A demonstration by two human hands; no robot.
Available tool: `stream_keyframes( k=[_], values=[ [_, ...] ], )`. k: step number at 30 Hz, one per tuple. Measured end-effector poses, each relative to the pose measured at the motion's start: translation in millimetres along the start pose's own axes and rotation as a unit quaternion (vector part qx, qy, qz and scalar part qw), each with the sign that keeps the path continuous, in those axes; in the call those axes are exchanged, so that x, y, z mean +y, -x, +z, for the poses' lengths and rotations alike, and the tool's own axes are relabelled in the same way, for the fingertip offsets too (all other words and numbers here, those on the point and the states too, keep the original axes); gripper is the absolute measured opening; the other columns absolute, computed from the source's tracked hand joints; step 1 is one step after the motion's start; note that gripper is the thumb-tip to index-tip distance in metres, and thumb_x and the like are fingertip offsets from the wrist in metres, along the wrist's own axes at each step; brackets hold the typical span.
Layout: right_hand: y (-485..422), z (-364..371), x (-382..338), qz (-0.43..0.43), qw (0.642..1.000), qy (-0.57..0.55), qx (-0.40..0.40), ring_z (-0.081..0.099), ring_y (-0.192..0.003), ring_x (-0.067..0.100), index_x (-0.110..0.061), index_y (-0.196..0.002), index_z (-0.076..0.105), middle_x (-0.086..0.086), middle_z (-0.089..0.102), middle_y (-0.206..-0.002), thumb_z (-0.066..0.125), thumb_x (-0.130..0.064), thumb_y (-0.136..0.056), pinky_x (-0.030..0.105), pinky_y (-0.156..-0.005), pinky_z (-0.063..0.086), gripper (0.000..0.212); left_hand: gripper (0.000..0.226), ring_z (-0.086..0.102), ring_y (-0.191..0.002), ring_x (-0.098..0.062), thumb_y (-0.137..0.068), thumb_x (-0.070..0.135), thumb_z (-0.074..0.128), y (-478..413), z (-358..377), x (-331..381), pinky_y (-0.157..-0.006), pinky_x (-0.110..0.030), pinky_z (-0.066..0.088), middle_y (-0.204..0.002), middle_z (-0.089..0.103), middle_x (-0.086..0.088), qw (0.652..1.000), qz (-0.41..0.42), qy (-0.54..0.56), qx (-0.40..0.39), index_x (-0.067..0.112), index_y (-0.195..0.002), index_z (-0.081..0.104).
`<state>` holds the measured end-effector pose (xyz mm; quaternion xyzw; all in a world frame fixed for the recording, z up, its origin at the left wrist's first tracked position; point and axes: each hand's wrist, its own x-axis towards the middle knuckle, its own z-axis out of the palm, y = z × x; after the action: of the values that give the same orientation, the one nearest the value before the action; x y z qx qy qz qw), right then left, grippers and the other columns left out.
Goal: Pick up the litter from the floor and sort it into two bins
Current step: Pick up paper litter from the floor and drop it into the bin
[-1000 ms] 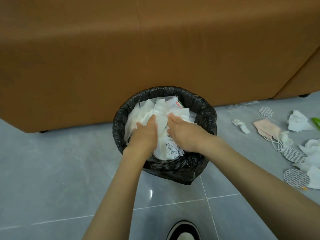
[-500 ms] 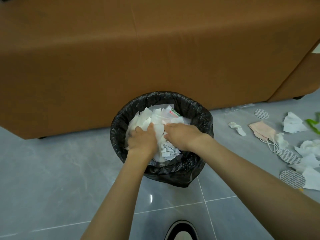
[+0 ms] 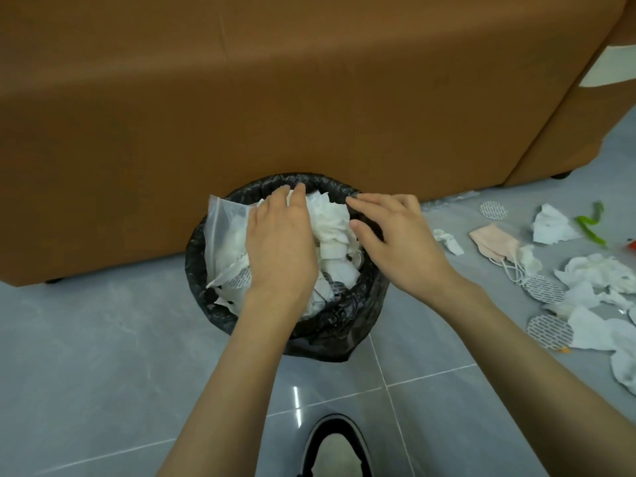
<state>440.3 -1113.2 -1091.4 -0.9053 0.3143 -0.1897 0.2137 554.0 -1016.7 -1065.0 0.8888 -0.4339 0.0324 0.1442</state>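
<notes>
A brown sofa (image 3: 309,98) fills the space behind the bin, its base running just behind the bin's far rim. Grey floor tiles (image 3: 86,339) spread out left of the bin and in front of it, bare and open. The bin (image 3: 330,325) is round with a crinkled black liner folded over its rim. It is heaped with white litter that rises above the edge.

The left hand (image 3: 280,249) lies palm down on the heap inside the bin, fingers stretched toward the far rim and pressing on the paper, gripping nothing. The right hand (image 3: 395,242) is over the bin's right rim, fingers spread and relaxed, thumb out, holding nothing. Whether it touches the liner cannot be told.

A clear zip bag (image 3: 223,228) stands up at the bin's left side and pokes over the rim. Crumpled white tissues (image 3: 327,218) lie between the two hands. A scrap at the near side of the heap carries dark print too small to read.

Right of the bin, more litter covers the floor: white tissue scraps (image 3: 599,270), a pale pink face mask (image 3: 492,241) with white loops, round patterned discs (image 3: 543,288), a green strip (image 3: 590,225), and one small twisted tissue (image 3: 447,239) nearest the bin. A narrow lane of tile separates this spread from the bin. A black-edged shoe (image 3: 335,445) stands in front of the bin.
</notes>
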Motion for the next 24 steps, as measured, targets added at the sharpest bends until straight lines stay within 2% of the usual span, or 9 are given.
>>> stream_keyframes(
  k=[1, 3, 6, 9, 12, 14, 17, 21, 24],
  values=[
    [2, -2, 6, 0.008, 1.0, -0.017, 0.012, 0.029, -0.124, 0.015, -0.025, -0.139, 0.046, -0.01, 0.046, -0.141, 0.041, -0.035, -0.099, 0.014, -0.098, 0.022, 0.042, 0.07, 0.025, -0.14, -0.026, -0.088, -0.007, 0.044, -1, -2, 6, -0.116, -0.039, 0.022, -0.154, 0.024, -0.008, 1.0, 0.008, 0.003, 0.007, 0.014, -0.149, 0.019],
    [9, -7, 21, 0.03, 0.998, -0.04, 0.037, 0.033, -0.125, 0.016, -0.025, -0.136, 0.051, -0.009, 0.049, -0.137, 0.044, -0.031, -0.098, 0.012, -0.094, 0.02, 0.038, 0.07, 0.022, -0.142, -0.024, -0.087, -0.009, 0.044, -3, -4, 21, -0.118, -0.038, 0.016, -0.154, 0.023, -0.006, 0.999, 0.032, 0.02, 0.021, 0.014, -0.149, 0.02],
    [23, -13, 46, 0.075, 0.994, -0.052, 0.061, 0.04, -0.124, 0.018, -0.023, -0.13, 0.056, -0.005, 0.054, -0.133, 0.05, -0.024, -0.096, 0.016, -0.096, 0.023, 0.034, 0.062, 0.024, -0.141, -0.022, -0.092, -0.004, 0.042, -5, 1, 46, -0.118, -0.036, 0.018, -0.153, 0.027, -0.004, 0.995, 0.072, 0.052, 0.035, 0.015, -0.148, 0.023],
    [47, -16, 81, 0.152, 0.986, -0.046, 0.044, 0.041, -0.124, 0.022, -0.02, -0.128, 0.057, 0.001, 0.055, -0.133, 0.053, -0.019, -0.094, 0.023, -0.102, 0.025, 0.034, 0.061, 0.028, -0.139, -0.019, -0.093, -0.003, 0.044, -3, 19, 78, -0.116, -0.035, 0.024, -0.152, 0.029, -0.004, 0.989, 0.119, 0.082, 0.015, 0.016, -0.148, 0.025],
    [73, -14, 115, 0.222, 0.975, -0.025, 0.01, 0.047, -0.122, 0.026, -0.017, -0.127, 0.058, 0.007, 0.055, -0.134, 0.056, -0.018, -0.092, 0.026, -0.104, 0.025, 0.036, 0.062, 0.028, -0.138, -0.019, -0.092, -0.002, 0.045, 3, 39, 108, -0.114, -0.032, 0.023, -0.15, 0.029, -0.004, 0.98, 0.174, 0.09, -0.028, 0.016, -0.147, 0.024],
    [91, -13, 142, 0.276, 0.961, -0.004, -0.018, 0.049, -0.121, 0.03, -0.019, -0.129, 0.056, 0.007, 0.053, -0.136, 0.057, -0.02, -0.091, 0.031, -0.105, 0.027, 0.038, 0.057, 0.033, -0.134, -0.022, -0.094, 0.0, 0.044, 9, 57, 129, -0.107, -0.03, 0.03, -0.148, 0.032, -0.003, 0.973, 0.204, 0.096, -0.057, 0.016, -0.146, 0.027],
    [118, -17, 179, 0.353, 0.934, 0.032, -0.04, 0.04, -0.128, 0.034, -0.021, -0.132, 0.051, 0.008, 0.043, -0.143, 0.057, -0.023, -0.09, 0.036, -0.105, 0.028, 0.043, 0.055, 0.038, -0.129, -0.023, -0.093, 0.003, 0.048, 19, 89, 160, -0.101, -0.031, 0.035, -0.144, 0.037, -0.003, 0.961, 0.233, 0.091, -0.121, 0.016, -0.143, 0.031],
    [144, -33, 213, 0.457, 0.887, 0.057, -0.025, 0.025, -0.131, 0.038, -0.025, -0.139, 0.04, 0.009, 0.027, -0.15, 0.06, -0.032, -0.088, 0.043, -0.103, 0.031, 0.056, 0.05, 0.041, -0.126, -0.027, -0.093, 0.007, 0.05, 34, 132, 192, -0.097, -0.036, 0.04, -0.14, 0.039, -0.006, 0.931, 0.27, 0.049, -0.243, 0.016, -0.14, 0.035],
    [151, -41, 233, 0.486, 0.872, 0.047, -0.026, 0.018, -0.136, 0.039, -0.03, -0.144, 0.03, 0.009, 0.015, -0.155, 0.063, -0.043, -0.086, 0.048, -0.105, 0.03, 0.068, 0.047, 0.04, -0.127, -0.029, -0.094, 0.012, 0.048, 42, 162, 204, -0.098, -0.039, 0.039, -0.14, 0.037, -0.008, 0.9, 0.288, 0.027, -0.326, 0.016, -0.139, 0.036]
  ],
)
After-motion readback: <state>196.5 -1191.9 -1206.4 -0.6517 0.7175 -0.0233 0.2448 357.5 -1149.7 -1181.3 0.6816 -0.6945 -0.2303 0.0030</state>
